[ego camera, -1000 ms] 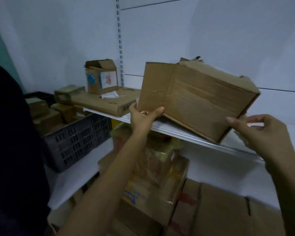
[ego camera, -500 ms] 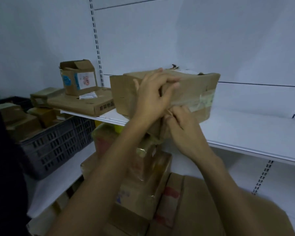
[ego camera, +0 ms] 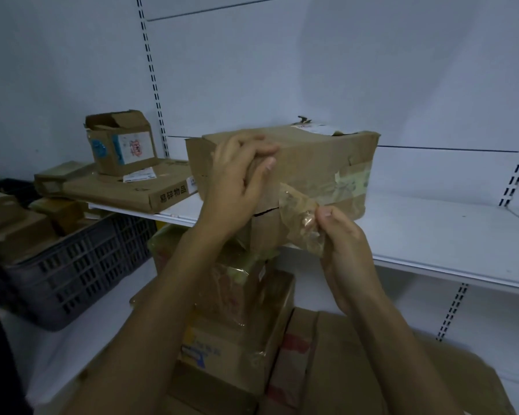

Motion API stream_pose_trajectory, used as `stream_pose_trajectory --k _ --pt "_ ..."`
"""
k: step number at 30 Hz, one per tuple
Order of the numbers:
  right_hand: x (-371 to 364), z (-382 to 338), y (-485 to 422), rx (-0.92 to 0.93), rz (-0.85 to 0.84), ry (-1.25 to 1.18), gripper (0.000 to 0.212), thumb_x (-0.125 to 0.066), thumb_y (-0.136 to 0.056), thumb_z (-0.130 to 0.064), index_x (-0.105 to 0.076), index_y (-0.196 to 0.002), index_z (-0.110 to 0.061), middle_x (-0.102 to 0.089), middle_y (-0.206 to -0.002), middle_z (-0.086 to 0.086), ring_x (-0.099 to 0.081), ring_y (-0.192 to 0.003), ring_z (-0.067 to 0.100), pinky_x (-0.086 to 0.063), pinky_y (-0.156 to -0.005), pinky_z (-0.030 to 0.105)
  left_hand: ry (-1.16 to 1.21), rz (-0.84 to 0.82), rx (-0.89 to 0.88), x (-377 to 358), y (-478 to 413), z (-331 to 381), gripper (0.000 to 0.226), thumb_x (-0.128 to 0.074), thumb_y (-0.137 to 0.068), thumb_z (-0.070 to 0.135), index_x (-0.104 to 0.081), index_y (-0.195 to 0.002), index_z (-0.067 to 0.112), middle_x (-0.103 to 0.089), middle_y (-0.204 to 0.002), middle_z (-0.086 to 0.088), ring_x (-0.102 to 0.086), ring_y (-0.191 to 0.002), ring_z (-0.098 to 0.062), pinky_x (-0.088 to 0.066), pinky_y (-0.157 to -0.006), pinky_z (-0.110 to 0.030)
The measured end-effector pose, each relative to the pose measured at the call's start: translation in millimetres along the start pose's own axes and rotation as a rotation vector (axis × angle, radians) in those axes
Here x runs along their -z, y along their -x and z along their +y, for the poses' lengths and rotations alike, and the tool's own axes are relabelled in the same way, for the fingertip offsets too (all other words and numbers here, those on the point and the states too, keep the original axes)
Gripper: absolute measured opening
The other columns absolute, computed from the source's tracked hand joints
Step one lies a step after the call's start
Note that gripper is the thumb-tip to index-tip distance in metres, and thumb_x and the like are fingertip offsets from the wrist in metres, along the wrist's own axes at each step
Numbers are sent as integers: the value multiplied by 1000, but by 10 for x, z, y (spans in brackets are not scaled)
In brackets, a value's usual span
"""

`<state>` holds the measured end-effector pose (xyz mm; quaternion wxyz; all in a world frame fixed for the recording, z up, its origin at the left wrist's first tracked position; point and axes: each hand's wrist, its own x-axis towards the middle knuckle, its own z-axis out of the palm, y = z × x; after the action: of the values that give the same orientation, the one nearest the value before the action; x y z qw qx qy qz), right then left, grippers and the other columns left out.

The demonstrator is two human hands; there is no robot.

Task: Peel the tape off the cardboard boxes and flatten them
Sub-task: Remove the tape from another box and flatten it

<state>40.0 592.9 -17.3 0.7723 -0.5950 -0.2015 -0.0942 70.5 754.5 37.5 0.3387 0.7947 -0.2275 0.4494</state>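
A brown cardboard box [ego camera: 318,163] rests on the front edge of a white shelf [ego camera: 438,235], with a torn label on top and tape across its near face. My left hand [ego camera: 237,181] grips the box's upper left front corner, fingers curled over the top edge. A strip of clear tape [ego camera: 300,217] hangs loose from the box front, still stuck at its upper end. My right hand [ego camera: 339,238] pinches the crumpled free end of that strip, just below and in front of the box.
On the shelf to the left lie a flat carton with printed characters [ego camera: 126,190] and a small open box [ego camera: 120,142] on top. A dark plastic crate [ego camera: 72,265] holds several boxes. Wrapped cartons [ego camera: 231,324] and flattened cardboard [ego camera: 372,369] stack below.
The box was turned from a tilted hold to lying flat on the shelf edge. My right hand went to the front seam and pulled a strip of tape free toward me.
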Motion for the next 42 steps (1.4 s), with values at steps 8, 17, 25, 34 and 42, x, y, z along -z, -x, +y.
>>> stream_pose_trajectory --k 8,17,25,34,42 --pt "-52 -23 170 198 115 380 27 -47 -94 -27 -63 -74 -17 -62 -72 -7 -55 -68 0 -41 -61 11 -263 180 6 -200 280 -152 55 -53 -87 58 -39 -129 27 -36 -147 -21 -35 -136 -40 -46 -86 -47" --pt "1308 -457 493 0 620 445 13 -52 -90 11 -59 -99 5 -60 -97 30 -59 -85 36 -44 -69 23 -382 64 260 37 -106 -675 49 -53 -97 36 -43 -141 18 -24 -155 -16 -25 -140 -34 -31 -110 -52" --pt "800 -334 533 -9 403 -383 32 -47 -87 -21 -73 -99 -6 -71 -109 11 -67 -98 21 -56 -77 31 -265 -16 -145 -842 -189 264 49 -35 -100 44 -45 -142 22 -43 -149 -2 -28 -144 -21 -1 -117 -53" --pt "960 -589 474 -138 288 -116 33 -58 -84 -43 -52 -74 -12 -32 -39 -2 -33 -31 14 -40 -37 25 -294 23 -58 -1020 -264 253 48 -35 -95 52 -59 -116 16 -59 -116 -5 -48 -117 -26 -13 -113 -63" --pt "753 -346 459 63 232 1265 33 -58 -88 -48 -53 -65 -25 -53 -56 -9 -53 -57 8 -34 -49 23 -365 62 -48 -1059 -280 240 56 -38 -91 63 -60 -112 15 -59 -112 -4 -49 -117 -27 -9 -115 -62"
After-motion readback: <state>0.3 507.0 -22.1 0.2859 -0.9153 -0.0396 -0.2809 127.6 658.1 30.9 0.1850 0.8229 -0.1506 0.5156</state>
